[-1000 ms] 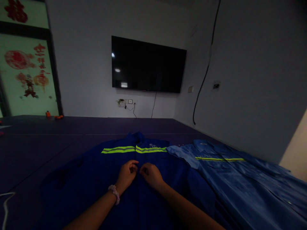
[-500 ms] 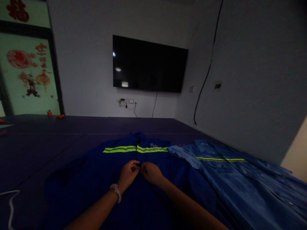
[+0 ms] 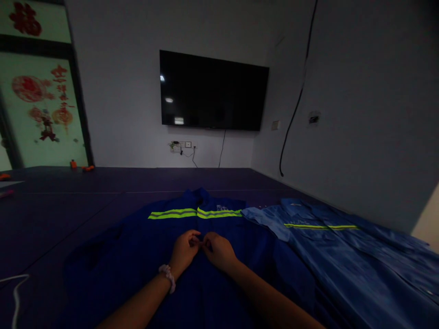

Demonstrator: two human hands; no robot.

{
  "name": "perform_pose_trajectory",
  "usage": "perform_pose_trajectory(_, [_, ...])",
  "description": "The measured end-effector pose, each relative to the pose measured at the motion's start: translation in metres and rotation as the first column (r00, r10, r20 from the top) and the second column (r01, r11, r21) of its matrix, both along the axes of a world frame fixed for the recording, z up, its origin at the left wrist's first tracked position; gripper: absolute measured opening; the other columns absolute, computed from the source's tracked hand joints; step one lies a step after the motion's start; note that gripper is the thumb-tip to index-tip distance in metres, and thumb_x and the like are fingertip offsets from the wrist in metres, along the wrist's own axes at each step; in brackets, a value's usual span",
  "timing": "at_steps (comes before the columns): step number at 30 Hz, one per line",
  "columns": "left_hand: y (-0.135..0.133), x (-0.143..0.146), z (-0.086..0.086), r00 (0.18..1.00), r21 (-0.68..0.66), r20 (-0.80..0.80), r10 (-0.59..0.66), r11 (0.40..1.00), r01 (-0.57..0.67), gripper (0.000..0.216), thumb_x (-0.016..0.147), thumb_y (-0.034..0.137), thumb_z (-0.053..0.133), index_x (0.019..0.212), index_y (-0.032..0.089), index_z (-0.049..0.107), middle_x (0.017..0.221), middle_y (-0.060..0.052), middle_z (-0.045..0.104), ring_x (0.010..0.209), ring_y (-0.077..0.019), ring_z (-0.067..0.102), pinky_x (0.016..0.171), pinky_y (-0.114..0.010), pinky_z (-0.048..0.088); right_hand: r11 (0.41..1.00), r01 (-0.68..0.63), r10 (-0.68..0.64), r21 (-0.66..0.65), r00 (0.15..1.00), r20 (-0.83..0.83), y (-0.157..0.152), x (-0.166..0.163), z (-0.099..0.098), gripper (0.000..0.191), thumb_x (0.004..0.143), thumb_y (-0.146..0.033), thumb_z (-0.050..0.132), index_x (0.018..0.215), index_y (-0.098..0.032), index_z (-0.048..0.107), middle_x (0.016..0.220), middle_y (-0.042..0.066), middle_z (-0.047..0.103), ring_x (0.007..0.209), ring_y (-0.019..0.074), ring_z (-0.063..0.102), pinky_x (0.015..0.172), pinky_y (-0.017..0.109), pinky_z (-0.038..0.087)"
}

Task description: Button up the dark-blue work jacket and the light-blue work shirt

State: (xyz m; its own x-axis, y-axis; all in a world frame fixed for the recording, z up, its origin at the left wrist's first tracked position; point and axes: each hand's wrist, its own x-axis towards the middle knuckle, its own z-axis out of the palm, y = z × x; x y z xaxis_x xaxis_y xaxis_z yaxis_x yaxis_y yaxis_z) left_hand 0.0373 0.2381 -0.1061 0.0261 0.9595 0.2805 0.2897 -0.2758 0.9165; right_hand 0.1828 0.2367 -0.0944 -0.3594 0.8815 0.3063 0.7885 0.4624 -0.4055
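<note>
A dark blue work jacket (image 3: pixel 144 256) with a yellow-green reflective stripe lies flat on the dark purple floor mat (image 3: pixel 51 205), collar away from me. My left hand (image 3: pixel 183 251), with a pale band on the wrist, and my right hand (image 3: pixel 219 250) meet at the jacket's front opening. Both hands are closed in a pinch on the front edges of the jacket, fingertips nearly touching each other. What lies between the fingertips is too small and dark to make out.
A lighter blue work shirt (image 3: pixel 343 256) with a reflective stripe lies spread to the right, overlapping the jacket's side. A black television (image 3: pixel 212 91) hangs on the far wall above sockets. A white cord (image 3: pixel 15 292) lies at the left edge. Small orange items (image 3: pixel 80 167) sit by the door.
My hands have stayed pinched at the jacket's front, with only slight finger movement. The camera has shifted a little.
</note>
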Motion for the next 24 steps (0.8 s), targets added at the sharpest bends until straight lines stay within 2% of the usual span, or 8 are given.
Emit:
perform_pose_trajectory(7, [-0.0039,0.0007,0.0024,0.999,0.040,-0.027,0.023,0.999,-0.022,0.029,0.064,0.013,0.052,0.091,0.014,0.062,0.071,-0.004,0.067,0.067,-0.0151,0.063,0.064,-0.026,0.047,1.000,-0.011,0.011,0.010,1.000,-0.013,0.0006,0.0002,0.0003,0.010,0.076,-0.020,0.050,0.081,-0.020,0.059,0.080,0.000,0.062,0.071,0.0120,0.056,0.059,0.021,0.032])
perform_pose_trajectory(18, [0.0016,0.0014,-0.0033,0.989,0.114,-0.121,0.088,0.991,-0.074,0.026,0.067,0.012,0.049,0.088,0.014,0.064,0.070,-0.003,0.065,0.065,-0.0145,0.061,0.063,-0.025,0.046,0.999,-0.043,0.042,-0.006,0.998,-0.049,0.0041,0.0020,-0.0017,0.017,0.078,-0.017,0.045,0.085,-0.020,0.061,0.082,0.002,0.065,0.074,0.0130,0.058,0.062,0.021,0.034])
perform_pose_trajectory(24, [0.0004,0.0022,-0.0015,0.985,0.103,-0.139,0.101,0.991,-0.087,0.026,0.066,0.010,0.049,0.087,0.014,0.063,0.068,-0.002,0.064,0.064,-0.0137,0.060,0.061,-0.024,0.045,0.999,-0.046,0.046,-0.012,0.998,-0.041,0.0044,0.0026,-0.0024,0.017,0.080,-0.019,0.045,0.087,-0.020,0.060,0.083,0.001,0.065,0.074,0.0127,0.058,0.061,0.021,0.034])
